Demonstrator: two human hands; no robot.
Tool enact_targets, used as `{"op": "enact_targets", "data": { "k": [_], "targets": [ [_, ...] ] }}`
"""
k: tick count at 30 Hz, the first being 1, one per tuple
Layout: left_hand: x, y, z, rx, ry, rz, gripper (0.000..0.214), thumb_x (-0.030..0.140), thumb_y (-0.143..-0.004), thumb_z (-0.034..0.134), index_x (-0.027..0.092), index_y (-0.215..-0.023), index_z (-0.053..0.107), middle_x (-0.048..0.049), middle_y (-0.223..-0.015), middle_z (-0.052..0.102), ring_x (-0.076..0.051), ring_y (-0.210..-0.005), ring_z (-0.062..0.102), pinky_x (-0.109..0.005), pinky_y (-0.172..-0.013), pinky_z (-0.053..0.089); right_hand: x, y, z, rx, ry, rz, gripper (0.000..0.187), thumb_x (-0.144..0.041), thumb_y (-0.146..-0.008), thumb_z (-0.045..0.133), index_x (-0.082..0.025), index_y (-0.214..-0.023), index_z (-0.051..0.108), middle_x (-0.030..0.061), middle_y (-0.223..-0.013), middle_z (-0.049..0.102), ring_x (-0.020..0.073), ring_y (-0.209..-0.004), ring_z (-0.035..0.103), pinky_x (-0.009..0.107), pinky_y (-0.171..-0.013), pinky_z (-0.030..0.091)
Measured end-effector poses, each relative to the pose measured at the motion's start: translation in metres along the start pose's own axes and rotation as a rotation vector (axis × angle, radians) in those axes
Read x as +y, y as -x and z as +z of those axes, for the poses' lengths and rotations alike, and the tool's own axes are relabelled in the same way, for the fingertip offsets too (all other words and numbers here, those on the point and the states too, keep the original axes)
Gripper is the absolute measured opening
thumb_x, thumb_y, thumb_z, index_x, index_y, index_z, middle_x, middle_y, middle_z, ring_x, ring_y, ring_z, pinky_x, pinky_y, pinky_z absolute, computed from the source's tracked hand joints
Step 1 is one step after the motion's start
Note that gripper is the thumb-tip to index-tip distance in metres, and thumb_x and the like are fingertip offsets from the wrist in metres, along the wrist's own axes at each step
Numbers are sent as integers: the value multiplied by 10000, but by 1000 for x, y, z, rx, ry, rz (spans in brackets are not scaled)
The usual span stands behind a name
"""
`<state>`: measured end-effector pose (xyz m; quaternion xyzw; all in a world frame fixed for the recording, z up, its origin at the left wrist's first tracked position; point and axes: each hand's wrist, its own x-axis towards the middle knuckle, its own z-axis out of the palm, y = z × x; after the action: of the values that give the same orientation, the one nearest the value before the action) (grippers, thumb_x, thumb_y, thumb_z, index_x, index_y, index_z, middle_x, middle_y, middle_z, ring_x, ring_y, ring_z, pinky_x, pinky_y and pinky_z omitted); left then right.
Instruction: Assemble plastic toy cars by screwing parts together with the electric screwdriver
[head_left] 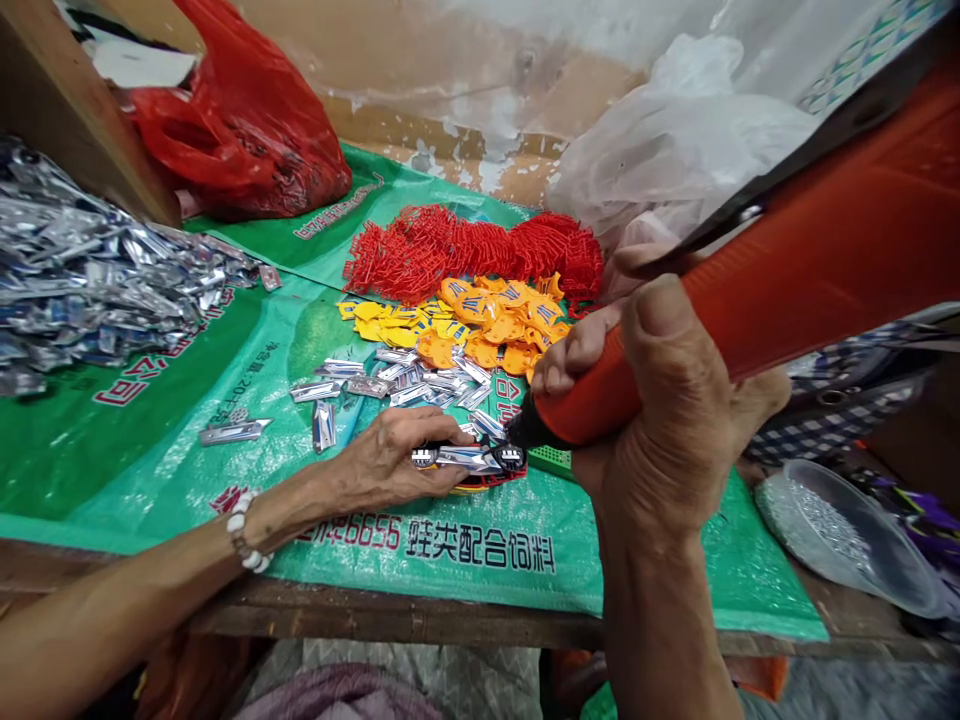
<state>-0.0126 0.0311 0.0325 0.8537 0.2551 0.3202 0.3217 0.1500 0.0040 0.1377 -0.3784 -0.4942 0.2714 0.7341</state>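
Note:
My right hand point(660, 400) is wrapped round the barrel of an orange power screwdriver point(787, 270), whose black tip point(517, 437) presses down on a small toy piece point(469, 462). My left hand point(394, 460) lies on the green sheet and pinches that piece, a silver strip with black ends over a red and yellow base. Loose silver strips point(405, 385) lie just behind my left hand. Yellow and orange plastic parts point(480, 325) and a heap of red plastic parts point(465, 250) sit further back.
A green woven sheet point(150, 420) covers the wooden table. A big pile of silver strips point(82, 270) lies at the left, with a red plastic bag point(240, 130) behind it. A clear plastic bag point(675, 140) stands at the back right, and a clear dish point(847, 530) sits at the right edge.

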Motion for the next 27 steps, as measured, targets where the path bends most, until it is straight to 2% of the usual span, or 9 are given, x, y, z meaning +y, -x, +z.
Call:
{"op": "enact_targets", "data": {
  "k": [5,11,14,16,21,27],
  "targets": [
    [4,-3,-2,-15,3,-4,221,236,-886,631,160,-1078,708,-22,-853,694,-123,-702,619,-223,-646,459,-1,0,1,-1,9,4,157,-373,-807,739,-261,-824,629,-54,-594,535,106,-437,500,267,-405,441],
    [5,-3,-2,-12,-7,6,239,230,-886,627,155,-1094,718,-26,-815,672,-111,-657,592,-210,-598,438,0,0,0,2,68,-28,239,-380,-809,738,-234,-718,572,-48,-594,531,102,-461,507,272,-434,448],
    [4,-4,-2,-8,10,13,246,235,-891,624,148,-1104,712,-27,-819,675,-111,-663,594,-209,-601,443,-1,0,-1,28,54,-4,179,-384,-796,748,-245,-856,651,-44,-599,525,108,-468,508,272,-432,453],
    [4,-4,-2,-7,8,18,254,238,-893,618,149,-1113,708,-25,-818,669,-112,-665,592,-210,-599,444,-2,0,-1,39,21,8,202,-376,-798,745,-251,-940,677,-40,-610,521,107,-467,504,267,-421,449],
    [3,-3,-1,6,-62,40,280,251,-893,602,159,-1131,716,-17,-768,613,-109,-613,541,-211,-555,415,-6,0,1,24,-12,22,178,-353,-790,744,-234,-915,700,-39,-596,503,104,-436,483,272,-388,429],
    [1,-3,0,13,-68,66,291,252,-895,593,150,-1138,718,-34,-785,625,-116,-623,550,-224,-575,430,-6,0,4,29,15,1,131,-352,-807,726,-254,-885,686,-49,-583,515,104,-440,481,268,-398,436]
  ]
}}
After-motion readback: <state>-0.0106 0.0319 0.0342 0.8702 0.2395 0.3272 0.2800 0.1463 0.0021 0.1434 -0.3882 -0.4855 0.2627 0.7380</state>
